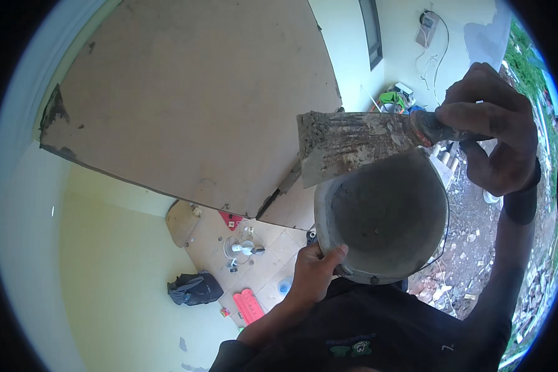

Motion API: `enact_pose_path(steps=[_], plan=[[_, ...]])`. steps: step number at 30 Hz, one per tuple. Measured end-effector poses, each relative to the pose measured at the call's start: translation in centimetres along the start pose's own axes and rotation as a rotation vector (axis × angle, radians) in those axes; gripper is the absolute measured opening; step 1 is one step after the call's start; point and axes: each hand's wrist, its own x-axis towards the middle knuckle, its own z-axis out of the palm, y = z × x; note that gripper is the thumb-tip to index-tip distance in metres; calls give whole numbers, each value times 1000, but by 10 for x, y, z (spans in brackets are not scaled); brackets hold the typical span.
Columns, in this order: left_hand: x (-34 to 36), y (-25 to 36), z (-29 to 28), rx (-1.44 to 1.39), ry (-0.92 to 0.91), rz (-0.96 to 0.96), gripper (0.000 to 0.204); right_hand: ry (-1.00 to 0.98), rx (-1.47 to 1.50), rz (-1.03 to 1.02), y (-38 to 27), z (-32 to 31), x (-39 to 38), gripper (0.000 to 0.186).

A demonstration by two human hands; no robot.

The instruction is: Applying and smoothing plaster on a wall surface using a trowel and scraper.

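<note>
My right hand (495,128) grips the dark handle of a wide putty knife (366,144), its scraped metal blade caked with grey paste at the far end. The blade is held level above a grey bucket (384,214) with a wire handle and grey residue inside. My left hand (313,276) holds the bucket by its lower left rim, thumb over the edge. A large beige panel (192,93) with dark, patchy edges fills the upper left, just beside the blade's tip.
Below lie a tiled floor (273,242), a black bag (194,288), a red plastic piece (249,305) and a coiled cable (232,247). At right are rubble-strewn ground (468,248), a wall box with loose wires (426,30) and piled items (394,99). A pale yellow wall (118,260) stands at left.
</note>
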Motion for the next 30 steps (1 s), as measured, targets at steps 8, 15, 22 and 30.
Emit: enact_pose_path(steps=[8,15,22,30], plan=[[-5,-7,7,-165,12,-19,34,200,199,-231,44,-37,114,28],[-1,-11,0,-56,26,-73,36,290,1177,-834,106,14,201,32],[-2,-10,4,-51,42,-23,37,273,1082,-675,119,32,221,30],[-3,-5,7,-38,43,-50,38,235,385,-352,119,0,210,25]])
